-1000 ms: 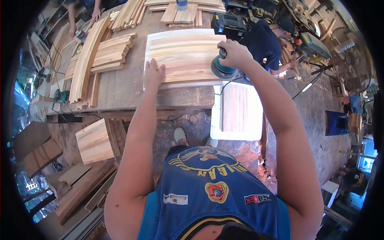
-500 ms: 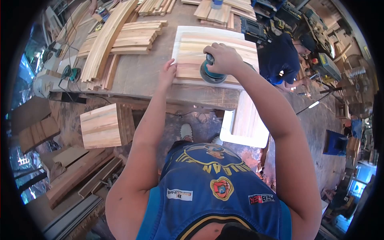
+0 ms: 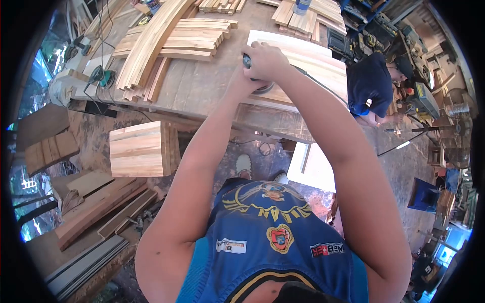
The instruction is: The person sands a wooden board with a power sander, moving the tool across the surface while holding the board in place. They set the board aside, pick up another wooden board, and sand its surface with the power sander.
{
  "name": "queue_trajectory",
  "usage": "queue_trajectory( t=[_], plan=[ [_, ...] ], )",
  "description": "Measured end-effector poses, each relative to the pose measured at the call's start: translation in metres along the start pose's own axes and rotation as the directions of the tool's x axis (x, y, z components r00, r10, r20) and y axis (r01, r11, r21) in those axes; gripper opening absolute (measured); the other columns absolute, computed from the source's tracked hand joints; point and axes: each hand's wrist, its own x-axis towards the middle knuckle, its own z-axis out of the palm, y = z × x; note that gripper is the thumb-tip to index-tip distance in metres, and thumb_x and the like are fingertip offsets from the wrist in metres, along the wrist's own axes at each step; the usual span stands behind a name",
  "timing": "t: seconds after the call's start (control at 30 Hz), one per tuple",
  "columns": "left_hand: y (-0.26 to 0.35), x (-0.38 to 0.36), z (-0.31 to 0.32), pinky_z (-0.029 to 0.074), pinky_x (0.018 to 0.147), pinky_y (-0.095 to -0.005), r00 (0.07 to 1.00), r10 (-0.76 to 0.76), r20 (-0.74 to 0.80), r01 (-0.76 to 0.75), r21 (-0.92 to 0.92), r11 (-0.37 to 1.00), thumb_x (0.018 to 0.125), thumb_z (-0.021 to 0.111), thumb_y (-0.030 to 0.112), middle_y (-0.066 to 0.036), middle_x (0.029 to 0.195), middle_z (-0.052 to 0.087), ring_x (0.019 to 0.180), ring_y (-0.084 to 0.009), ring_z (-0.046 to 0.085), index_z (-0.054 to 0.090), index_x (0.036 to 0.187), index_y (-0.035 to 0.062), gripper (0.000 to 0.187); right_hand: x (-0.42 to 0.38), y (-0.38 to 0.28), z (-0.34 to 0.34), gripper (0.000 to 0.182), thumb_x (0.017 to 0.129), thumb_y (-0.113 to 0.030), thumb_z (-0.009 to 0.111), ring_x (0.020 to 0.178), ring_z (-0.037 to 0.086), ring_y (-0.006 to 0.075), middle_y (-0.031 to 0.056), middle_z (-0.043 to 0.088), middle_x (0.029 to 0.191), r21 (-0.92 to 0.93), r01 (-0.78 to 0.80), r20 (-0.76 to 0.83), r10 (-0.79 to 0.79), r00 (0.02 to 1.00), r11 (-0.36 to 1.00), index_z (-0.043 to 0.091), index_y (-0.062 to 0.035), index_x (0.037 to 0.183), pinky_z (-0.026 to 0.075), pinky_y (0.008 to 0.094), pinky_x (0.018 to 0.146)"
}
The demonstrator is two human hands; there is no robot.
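Note:
On the bench, a pale wooden panel [image 3: 303,53] made of joined strips lies flat. An orbital sander [image 3: 247,61] rests at its left end, mostly covered by my hands. My right hand [image 3: 267,59] is closed over the sander's top. Against the near side of the sander's body, my left hand [image 3: 244,82] is pressed just below the right one, its fingers largely hidden. Part of the sander's round base shows beneath the hands, and its dark cord passes behind my right forearm.
Wooden strips [image 3: 194,39] lie stacked at the bench's left, near a second green sander [image 3: 105,78]. More strips and a blue container [image 3: 302,6] are at the back. Stacked panels [image 3: 136,150] stand below left. A person in a dark shirt [image 3: 371,83] bends at the right.
My left hand has left the panel's edge and joined the right hand at the sander. The sander has moved left to the panel's end. The view has shifted slightly.

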Motion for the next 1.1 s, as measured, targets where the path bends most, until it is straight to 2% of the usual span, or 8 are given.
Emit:
queue_trajectory(
  t=[0.07, 0.47, 0.6, 0.67, 0.8, 0.87, 0.93, 1.1],
  plan=[
    [-0.008, 0.011, 0.007, 0.056, 0.09, -0.0435, 0.993, 0.039, -0.11, -0.034, 0.052, 0.998, 0.067, 0.095, 0.037, -0.017, 0.115, 0.073, 0.109, -0.033, 0.071, 0.06, 0.13, 0.003, 0.08, 0.008, 0.005, 0.002, 0.055, 0.083, -0.037, 0.066, 0.118, 0.065, 0.0338, 0.014, 0.067, 0.124, -0.023, -0.028, 0.001, 0.028, 1.0, 0.999, 0.061, -0.0207, 0.135, 0.056, 0.0482, 0.098],
    [-0.006, 0.025, 0.066, 0.056, 0.089, -0.0446, 0.99, -0.029, -0.138, 0.056, 0.199, 0.978, 0.065, 0.096, 0.043, -0.017, 0.114, 0.073, 0.109, -0.0344, 0.07, 0.061, 0.123, 0.0015, 0.079, -0.027, 0.047, -0.011, 0.055, 0.084, -0.037, 0.068, 0.121, 0.064, 0.0306, 0.012, 0.065, 0.127, -0.039, -0.119, 0.03, 0.12, 0.992, 0.992, 0.061, -0.0198, 0.136, 0.055, 0.046, 0.101],
    [0.022, 0.02, 0.082, 0.056, 0.088, -0.0447, 0.999, 0.023, -0.049, -0.02, 0.072, 0.997, 0.066, 0.094, 0.043, -0.018, 0.119, 0.071, 0.109, -0.0348, 0.07, 0.061, 0.124, 0.0022, 0.078, -0.049, 0.067, -0.016, 0.055, 0.082, -0.038, 0.07, 0.12, 0.065, 0.0312, 0.0114, 0.066, 0.126, -0.039, -0.143, 0.03, 0.144, 0.989, 0.989, 0.062, -0.0193, 0.134, 0.056, 0.0464, 0.099],
    [0.043, 0.011, 0.081, 0.051, 0.098, -0.0479, 0.996, -0.036, 0.079, 0.025, 0.129, 0.991, 0.074, 0.089, 0.044, -0.019, 0.128, 0.067, 0.118, -0.0355, 0.066, 0.062, 0.128, 0.0025, 0.074, -0.063, 0.079, -0.017, 0.055, 0.081, -0.038, 0.071, 0.119, 0.065, 0.0314, 0.0113, 0.066, 0.126, -0.038, -0.15, 0.026, 0.151, 0.988, 0.988, 0.063, -0.019, 0.133, 0.056, 0.0466, 0.098],
    [-0.003, 0.018, 0.092, 0.039, 0.113, -0.0507, 0.99, 0.092, 0.109, -0.119, 0.266, 0.957, 0.086, 0.079, 0.042, -0.02, 0.138, 0.063, 0.13, -0.0351, 0.058, 0.062, 0.134, 0.0028, 0.064, -0.087, 0.106, -0.02, 0.056, 0.081, -0.039, 0.072, 0.119, 0.065, 0.0319, 0.0113, 0.066, 0.125, -0.019, -0.181, 0.008, 0.181, 0.983, 0.983, 0.063, -0.0194, 0.132, 0.056, 0.0468, 0.099],
    [-0.01, 0.02, 0.094, 0.026, 0.123, -0.0518, 0.991, 0.11, 0.071, -0.127, 0.33, 0.935, 0.094, 0.07, 0.041, -0.02, 0.142, 0.06, 0.138, -0.0342, 0.052, 0.057, 0.143, 0.0041, 0.063, -0.099, 0.119, -0.02, 0.056, 0.081, -0.039, 0.073, 0.119, 0.065, 0.032, 0.0113, 0.066, 0.125, -0.007, -0.197, -0.001, 0.197, 0.98, 0.98, 0.063, -0.0197, 0.132, 0.056, 0.0467, 0.099],
    [-0.012, 0.019, 0.096, 0.025, 0.124, -0.0516, 0.99, 0.109, 0.088, -0.136, 0.423, 0.896, 0.096, 0.066, 0.041, -0.02, 0.145, 0.058, 0.141, -0.0344, 0.049, 0.055, 0.145, 0.0045, 0.062, -0.112, 0.13, -0.018, 0.047, 0.081, -0.04, 0.071, 0.114, 0.065, 0.032, 0.0096, 0.066, 0.119, -0.006, -0.221, -0.065, 0.22, 0.973, 0.975, 0.064, -0.0204, 0.124, 0.054, 0.0464, 0.098],
    [-0.006, 0.017, 0.11, 0.021, 0.128, -0.0495, 0.994, 0.085, 0.073, -0.112, 0.709, 0.696, 0.102, 0.059, 0.038, -0.021, 0.157, 0.046, 0.15, -0.0357, 0.038, 0.05, 0.15, 0.0059, 0.059, -0.14, 0.155, -0.029, 0.051, 0.082, -0.041, 0.072, 0.118, 0.064, 0.0327, 0.0107, 0.065, 0.122, -0.022, -0.276, -0.027, 0.275, 0.961, 0.961, 0.063, -0.0206, 0.128, 0.054, 0.0463, 0.099]
  ],
)
